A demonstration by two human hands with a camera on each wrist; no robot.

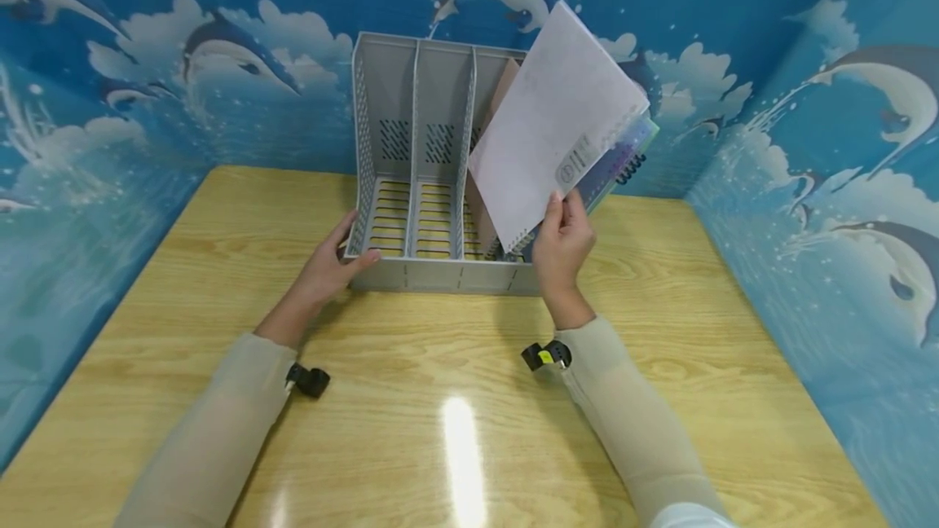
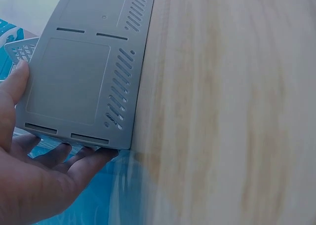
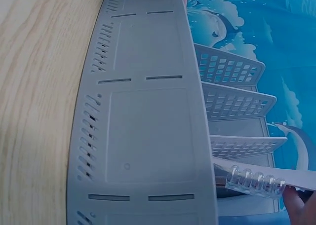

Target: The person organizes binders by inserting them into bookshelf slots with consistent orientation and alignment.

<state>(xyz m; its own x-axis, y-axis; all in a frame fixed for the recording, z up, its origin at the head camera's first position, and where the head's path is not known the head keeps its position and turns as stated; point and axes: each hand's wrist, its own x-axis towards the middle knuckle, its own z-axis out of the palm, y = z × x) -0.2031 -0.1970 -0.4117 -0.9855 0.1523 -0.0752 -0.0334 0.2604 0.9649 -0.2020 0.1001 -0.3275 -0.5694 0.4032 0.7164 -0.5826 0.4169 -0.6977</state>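
A grey desktop file organizer (image 1: 433,275) with several upright compartments stands on the table. My left hand (image 1: 328,265) holds its left front corner, thumb over the front edge and fingers along the side. In the left wrist view, the fingers of that hand (image 2: 54,185) rest against the organizer's end (image 2: 69,82). My right hand (image 1: 563,243) pinches the lower edge of a pale spiral notebook (image 1: 557,112), tilted over the right compartments. Behind it leans a purple-blue spiral notebook (image 1: 623,155). A brown cover (image 1: 480,210) shows beside them in the organizer. The right wrist view shows the clear spiral binding (image 3: 254,181).
Wood-grain table (image 1: 396,398) surface extends before and beside the organizer. A blue dolphin-print backdrop (image 1: 242,47) rises behind it and on both sides. The compartments at left show bare slotted floors (image 1: 391,218). Dark wrist cameras (image 1: 311,382) sit on both sleeves.
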